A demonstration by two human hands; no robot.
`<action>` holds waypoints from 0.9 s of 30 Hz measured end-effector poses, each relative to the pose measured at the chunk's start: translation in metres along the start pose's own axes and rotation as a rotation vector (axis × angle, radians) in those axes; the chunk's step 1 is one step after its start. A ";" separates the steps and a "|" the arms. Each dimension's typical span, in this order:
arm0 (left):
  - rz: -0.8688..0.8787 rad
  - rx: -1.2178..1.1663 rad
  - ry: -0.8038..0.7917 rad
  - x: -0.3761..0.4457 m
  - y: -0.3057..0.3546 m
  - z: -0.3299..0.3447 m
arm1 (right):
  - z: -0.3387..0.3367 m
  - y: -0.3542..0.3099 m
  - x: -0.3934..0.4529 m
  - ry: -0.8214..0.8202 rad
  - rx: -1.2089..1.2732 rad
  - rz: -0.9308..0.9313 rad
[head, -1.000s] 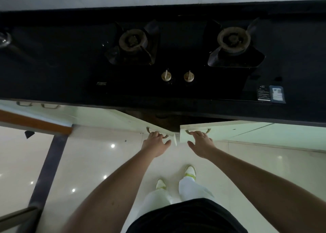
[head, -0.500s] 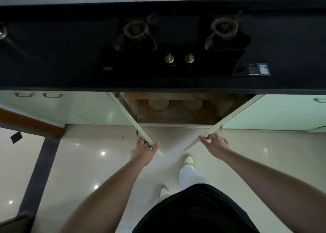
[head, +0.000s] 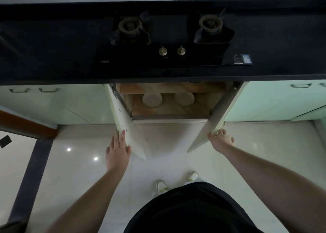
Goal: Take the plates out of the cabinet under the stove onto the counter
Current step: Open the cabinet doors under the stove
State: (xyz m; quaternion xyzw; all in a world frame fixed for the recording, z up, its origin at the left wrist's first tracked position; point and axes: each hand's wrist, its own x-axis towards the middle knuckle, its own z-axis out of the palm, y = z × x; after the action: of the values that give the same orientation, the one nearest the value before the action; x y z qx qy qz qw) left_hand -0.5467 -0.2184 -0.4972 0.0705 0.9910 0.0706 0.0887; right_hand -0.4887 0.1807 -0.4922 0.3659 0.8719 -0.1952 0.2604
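Two pale green cabinet doors stand swung wide, one under each hand, apparently to clear the way in. The left hand (head: 117, 153) lies flat against the left door (head: 123, 123), fingers straight and grasping nothing. The right hand (head: 220, 141) pinches the free edge of the right door (head: 214, 120) with curled fingers. Well beyond both, two stacks of round pale plates (head: 152, 99) sit side by side on the wooden cabinet shelf (head: 169, 107), towards its back edge. Above lies the black stone surface (head: 53, 47) with its two-burner gas stove (head: 169, 37), where the plates are to go.

plates (head: 152, 100) half hidden under shelf, left door (head: 124, 120) edge blurred
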 end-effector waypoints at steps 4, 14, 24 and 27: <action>0.182 0.232 -0.106 0.002 -0.010 0.000 | 0.003 0.017 -0.010 0.235 -0.144 -0.229; 0.115 0.194 -0.209 -0.013 -0.003 0.001 | -0.012 0.075 -0.007 0.101 -0.782 -0.439; -0.011 0.274 -0.272 -0.022 0.010 -0.001 | -0.034 0.129 -0.008 0.054 -0.906 -0.284; -0.006 0.290 -0.279 -0.026 0.008 0.001 | -0.038 0.132 -0.008 0.044 -0.900 -0.224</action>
State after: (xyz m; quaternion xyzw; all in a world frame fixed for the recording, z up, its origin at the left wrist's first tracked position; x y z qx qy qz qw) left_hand -0.5205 -0.2147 -0.4924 0.0889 0.9691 -0.0834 0.2144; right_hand -0.3979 0.2834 -0.4770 0.1243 0.9093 0.1836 0.3521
